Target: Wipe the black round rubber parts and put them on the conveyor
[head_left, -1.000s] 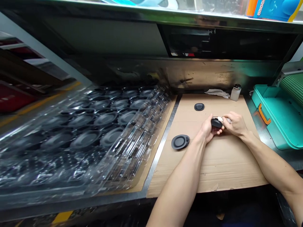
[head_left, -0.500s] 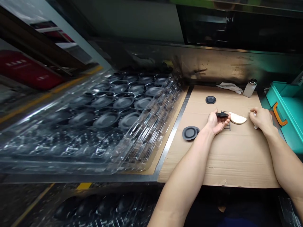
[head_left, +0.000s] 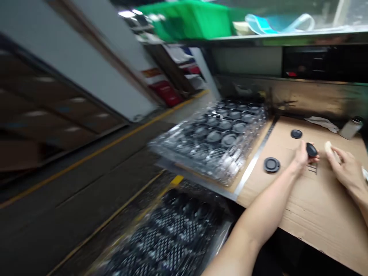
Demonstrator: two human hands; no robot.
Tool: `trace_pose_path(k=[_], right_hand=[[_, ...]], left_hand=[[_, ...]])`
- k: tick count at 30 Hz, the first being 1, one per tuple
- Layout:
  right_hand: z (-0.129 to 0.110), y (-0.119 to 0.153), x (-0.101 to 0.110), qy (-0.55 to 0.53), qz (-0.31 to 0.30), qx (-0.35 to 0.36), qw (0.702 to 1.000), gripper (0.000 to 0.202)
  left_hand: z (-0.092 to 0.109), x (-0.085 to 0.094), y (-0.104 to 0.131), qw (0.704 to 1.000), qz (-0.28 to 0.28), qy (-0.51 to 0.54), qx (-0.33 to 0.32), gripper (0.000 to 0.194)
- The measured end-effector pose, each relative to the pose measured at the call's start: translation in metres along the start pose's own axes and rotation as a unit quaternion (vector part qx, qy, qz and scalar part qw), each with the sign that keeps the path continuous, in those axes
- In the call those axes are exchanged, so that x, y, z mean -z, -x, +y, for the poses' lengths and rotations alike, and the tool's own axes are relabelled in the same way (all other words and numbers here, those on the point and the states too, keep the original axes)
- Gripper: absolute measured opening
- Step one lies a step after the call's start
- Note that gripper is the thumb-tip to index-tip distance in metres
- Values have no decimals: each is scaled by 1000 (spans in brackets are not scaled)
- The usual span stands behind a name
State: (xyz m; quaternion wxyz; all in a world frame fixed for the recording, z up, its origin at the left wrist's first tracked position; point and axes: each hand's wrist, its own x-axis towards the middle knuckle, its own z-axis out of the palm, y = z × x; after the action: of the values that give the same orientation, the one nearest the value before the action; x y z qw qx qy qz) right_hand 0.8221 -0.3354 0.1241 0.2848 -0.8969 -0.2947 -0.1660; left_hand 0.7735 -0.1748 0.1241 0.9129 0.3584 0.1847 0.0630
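Note:
My left hand (head_left: 301, 155) is closed around a small black oval cap (head_left: 311, 150), which is tilted up above the cardboard. To its right, my right hand (head_left: 345, 166) pinches a cream-coloured pad (head_left: 328, 146), mostly hidden by the fingers. The pad and the cap are a short way apart. Left of my left forearm lies a black round cap (head_left: 271, 165) with a raised ring. A smaller black cap (head_left: 296, 133) lies farther back on the cardboard sheet (head_left: 324, 214).
Clear plastic trays (head_left: 198, 153) with rows of black caps are stacked on the left of the bench. More trays (head_left: 161, 234) stand lower down. At the back are a white cloth (head_left: 322, 123) and a bottle (head_left: 351, 128). A green bin (head_left: 189, 21) sits on the shelf above.
The view has swung left and up. My right hand has picked up the cream pad from the cardboard and moved nearer my left hand. The cap in my left hand is now tilted upward.

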Motion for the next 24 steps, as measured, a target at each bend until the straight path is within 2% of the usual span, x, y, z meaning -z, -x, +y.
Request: trace_pose_path(k=[2,5,7,9,13,16,19,21,24], right_hand=[[-14,5,-8,-36,-15,-5,999,56],[-28,12,-18,-40,-1,46,998,60],[-28,12,-23,-4,34,51,998,66],[-24,10,-25,16,51,46,998,68],[-15,6,-28,7,35,74,997,62],[-15,6,-30,29,49,51,997,62],[-17,8,-33,4,37,89,995,55],[-15,9,-33,22,25,94,995,50],[-7,7,-26,78,-1,44,996,50]], left_hand=[[-6,-2,-7,1000,0,10,-21,41],[-10,-2,-13,996,-68,47,13,42],[-8,0,-12,992,-96,74,39,44],[-7,1,-9,990,-96,82,55,46],[-4,-1,-3,989,-107,81,69,50],[-2,-3,-2,989,-98,81,75,51],[1,-2,-5,985,-103,96,98,52],[4,1,-6,987,-81,112,85,45],[13,8,-6,992,-27,123,33,32]])
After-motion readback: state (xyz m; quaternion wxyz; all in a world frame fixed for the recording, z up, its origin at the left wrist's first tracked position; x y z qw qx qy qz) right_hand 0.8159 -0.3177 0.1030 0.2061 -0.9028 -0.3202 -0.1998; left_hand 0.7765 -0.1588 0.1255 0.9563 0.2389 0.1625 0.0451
